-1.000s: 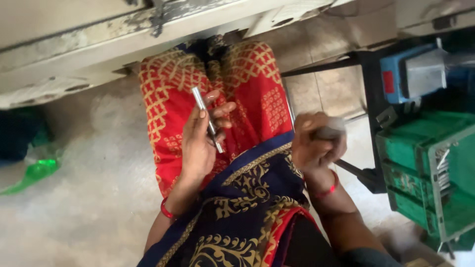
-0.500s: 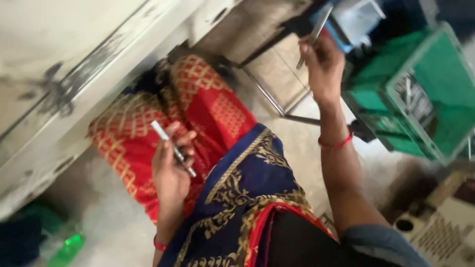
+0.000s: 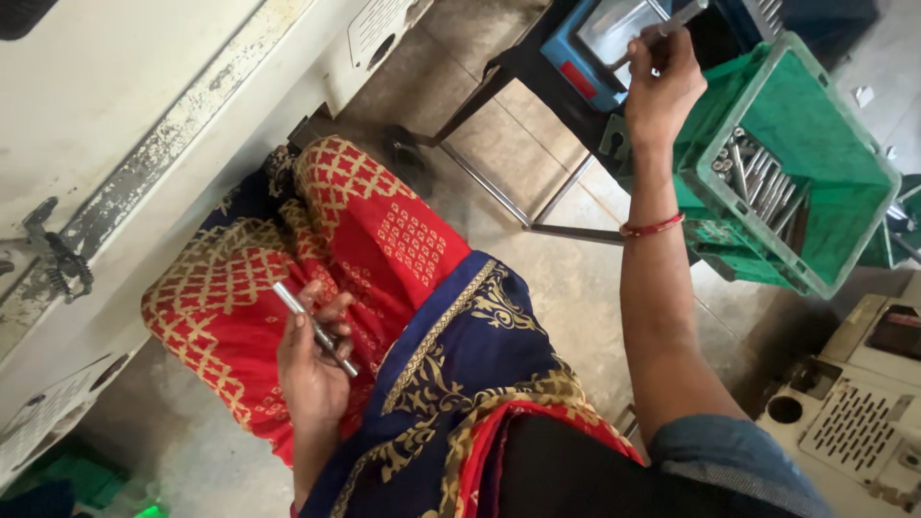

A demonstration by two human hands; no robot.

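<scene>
My left hand [image 3: 312, 369] rests on my lap over red and blue patterned cloth [image 3: 384, 240] and holds a thin metal rod [image 3: 315, 328] between its fingers. My right hand [image 3: 662, 82] is stretched far forward, gripping another metal rod [image 3: 672, 19] that points toward a blue device with a grey tray [image 3: 600, 38]. A red bangle sits on that wrist. Just right of the hand stands a green plastic crate [image 3: 815, 134] with several metal rods [image 3: 753, 173] lying inside.
A large off-white machine body [image 3: 144, 125] with worn paint runs along the left. A black metal frame stand [image 3: 518, 125] holds the blue device above the concrete floor. A beige machine with vents [image 3: 854, 422] sits at the lower right.
My right hand has reached further forward and up with its rod, toward the blue device. The view has tilted. My left hand stays on my lap with its rod.
</scene>
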